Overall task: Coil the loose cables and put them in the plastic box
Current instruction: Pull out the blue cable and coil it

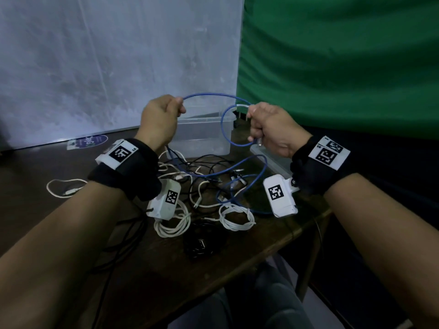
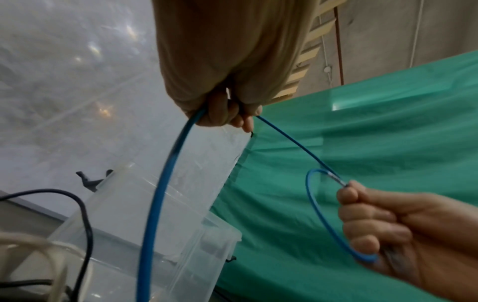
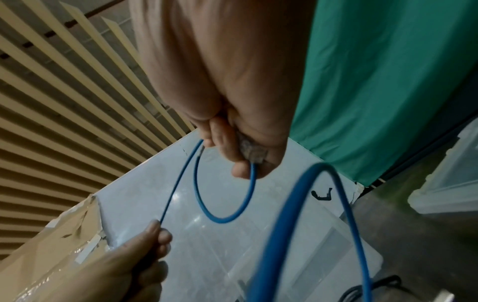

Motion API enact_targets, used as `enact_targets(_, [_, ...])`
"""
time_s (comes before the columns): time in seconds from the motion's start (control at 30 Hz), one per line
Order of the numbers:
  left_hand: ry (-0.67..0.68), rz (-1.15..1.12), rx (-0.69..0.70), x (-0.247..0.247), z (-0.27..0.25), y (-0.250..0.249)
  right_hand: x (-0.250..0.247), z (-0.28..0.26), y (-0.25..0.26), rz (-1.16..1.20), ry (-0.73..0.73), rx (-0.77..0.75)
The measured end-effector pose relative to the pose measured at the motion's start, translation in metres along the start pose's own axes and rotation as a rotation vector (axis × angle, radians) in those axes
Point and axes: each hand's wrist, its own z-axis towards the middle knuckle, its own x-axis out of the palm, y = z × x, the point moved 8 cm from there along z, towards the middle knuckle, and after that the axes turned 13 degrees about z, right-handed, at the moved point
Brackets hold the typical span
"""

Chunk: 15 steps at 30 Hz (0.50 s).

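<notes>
From the head view, both fists are raised above the wooden table (image 1: 166, 262): the left hand (image 1: 159, 122) pinches the blue cable (image 1: 209, 95), which arcs across to the right hand (image 1: 270, 129), curled tight round a small loop and the plug end. The rest of the blue cable trails down into a tangle of white cables (image 1: 173, 224) and black cables (image 1: 209, 162) lying in front of the clear plastic box (image 1: 202, 136), which stands behind the hands. The left wrist view shows the left hand's fingers (image 2: 222, 112) closed on the cable, the box below. The right wrist view shows the right hand's fingers (image 3: 225, 143) clamping loop and connector (image 3: 252, 156).
</notes>
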Motion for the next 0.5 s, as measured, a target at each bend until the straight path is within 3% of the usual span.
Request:
enact_targets(0.07, [0.061, -0.013, -0.036, 0.01, -0.003, 0.006, 0.001, 0.001, 0.006, 0.065, -0.03, -0.014])
enact_targets(0.17, [0.294, -0.12, -0.107, 0.034, -0.017, 0.005, -0.003, 0.004, 0.011, 0.168, -0.087, -0.034])
enact_targets(0.3, [0.509, 0.219, -0.011, 0.038, -0.028, 0.003, -0.012, 0.008, 0.015, 0.251, -0.152, -0.064])
enact_targets(0.37, [0.512, 0.161, -0.059, 0.038, -0.028, 0.006, -0.015, 0.009, 0.014, 0.243, -0.159, -0.069])
enact_targets(0.5, [0.325, -0.172, -0.143, 0.027, -0.017, 0.003, -0.012, 0.009, 0.011, 0.16, -0.095, -0.063])
